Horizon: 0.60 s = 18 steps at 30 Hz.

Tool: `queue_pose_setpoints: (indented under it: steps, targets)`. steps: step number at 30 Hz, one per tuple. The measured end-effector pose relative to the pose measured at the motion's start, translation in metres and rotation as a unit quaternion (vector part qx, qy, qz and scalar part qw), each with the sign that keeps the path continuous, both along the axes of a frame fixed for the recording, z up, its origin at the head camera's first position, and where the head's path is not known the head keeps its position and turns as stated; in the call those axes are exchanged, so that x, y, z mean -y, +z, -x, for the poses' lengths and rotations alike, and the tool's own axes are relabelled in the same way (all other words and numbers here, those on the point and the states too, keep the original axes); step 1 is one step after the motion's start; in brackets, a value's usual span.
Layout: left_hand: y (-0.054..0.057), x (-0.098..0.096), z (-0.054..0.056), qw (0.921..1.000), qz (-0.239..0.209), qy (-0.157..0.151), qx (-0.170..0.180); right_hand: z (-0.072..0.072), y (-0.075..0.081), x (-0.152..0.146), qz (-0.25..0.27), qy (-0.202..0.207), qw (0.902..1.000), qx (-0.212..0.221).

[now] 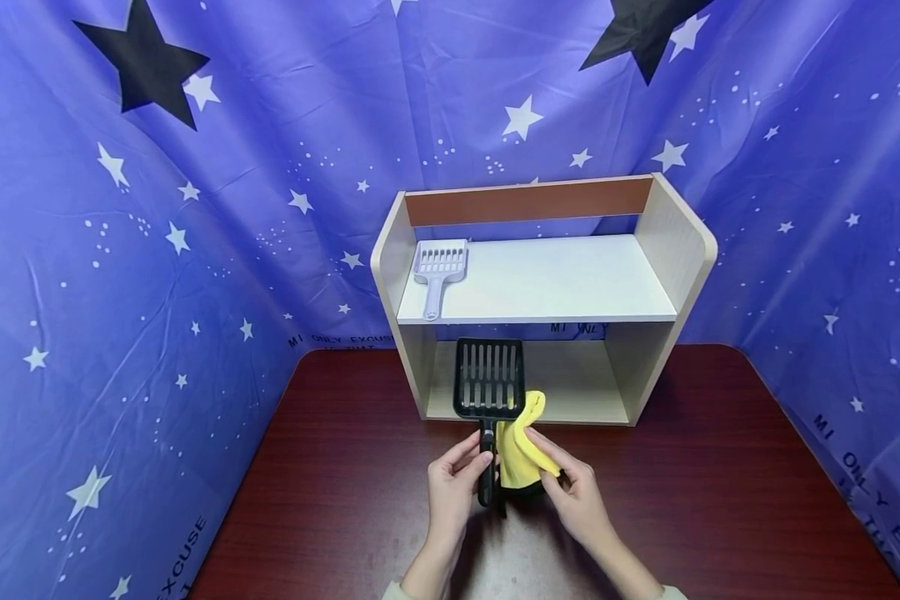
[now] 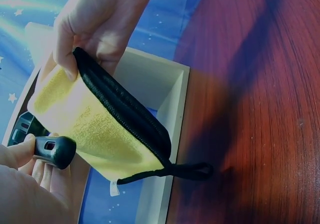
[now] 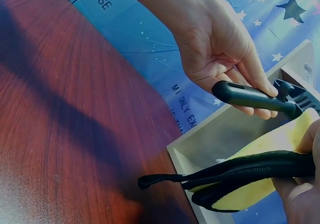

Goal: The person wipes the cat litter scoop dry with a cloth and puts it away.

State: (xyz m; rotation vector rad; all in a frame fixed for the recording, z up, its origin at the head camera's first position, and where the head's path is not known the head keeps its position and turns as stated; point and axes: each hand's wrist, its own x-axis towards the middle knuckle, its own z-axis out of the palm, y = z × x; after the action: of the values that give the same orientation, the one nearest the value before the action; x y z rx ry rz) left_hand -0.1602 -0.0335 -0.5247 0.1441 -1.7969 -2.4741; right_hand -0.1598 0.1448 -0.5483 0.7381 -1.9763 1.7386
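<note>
A black slotted litter scoop (image 1: 489,379) stands upright in front of the shelf, its handle pinched between thumb and fingers of my left hand (image 1: 452,483). Just right of it, my right hand (image 1: 576,492) grips a folded yellow cloth (image 1: 520,458) with a black border. In the left wrist view the cloth (image 2: 100,119) shows its fuzzy face, black edging, a small white tag and a black hanging loop (image 2: 192,170). The handle end (image 3: 245,95) has a slot in the right wrist view. The cloth lies close beside the scoop handle and partly behind it.
A two-level shelf (image 1: 536,319) stands at the back of the dark red wooden table (image 1: 345,483). On its upper board, at the left, lies a pale lilac slotted scoop (image 1: 440,271). Blue star-patterned curtains (image 1: 270,167) hang around the table.
</note>
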Motion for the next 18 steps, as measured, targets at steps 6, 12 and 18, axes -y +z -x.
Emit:
queue_pose_setpoints:
  steps: [6,12,18]
  targets:
    - [-0.0010,-0.0007,-0.0005,0.9997,0.024,0.006,-0.010,-0.0001,-0.0026,0.0021,-0.006,0.001,1.0000,-0.005]
    - [0.0002,-0.0008,-0.0006,0.9997,0.024,-0.002,-0.007,-0.0012,-0.0023,0.0029,-0.011,-0.004,0.9999,-0.005]
    - [0.0017,0.0033,0.0001,0.9998,0.016,-0.009,0.003,-0.0016,-0.0022,-0.0021,0.004,0.001,1.0000,0.004]
